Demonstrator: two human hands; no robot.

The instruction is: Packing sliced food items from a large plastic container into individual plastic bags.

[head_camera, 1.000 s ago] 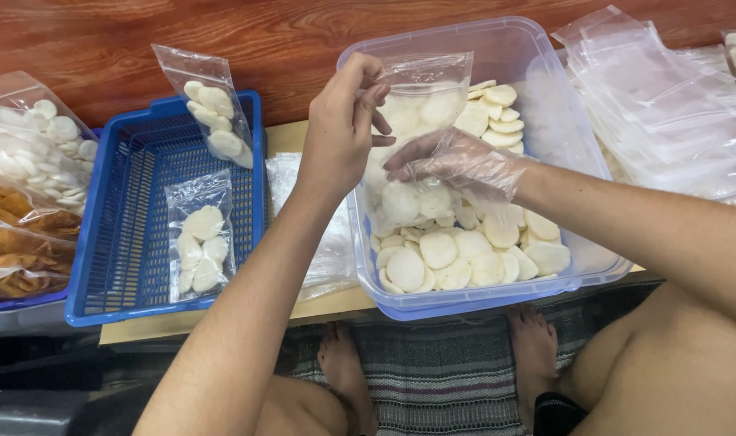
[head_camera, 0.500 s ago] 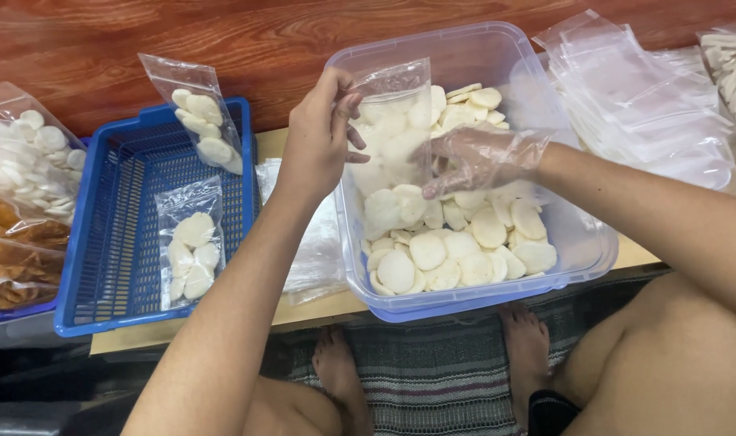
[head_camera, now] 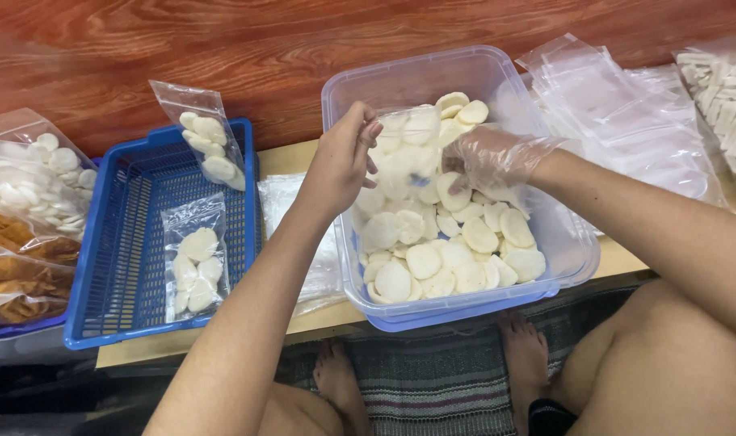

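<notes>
The bare left hand (head_camera: 342, 161) pinches the mouth of a small clear plastic bag (head_camera: 404, 153) over the clear tub (head_camera: 578, 258) of pale round crackers (head_camera: 453, 258), while the gloved right hand (head_camera: 491, 157), fingers curled, grasps crackers just right of the bag. The bag looks limp, light and slippery, best gripped at its rim; the thin crackers seem brittle. To the left, 2 filled bags (head_camera: 194, 258) sit in a blue basket (head_camera: 117, 315).
</notes>
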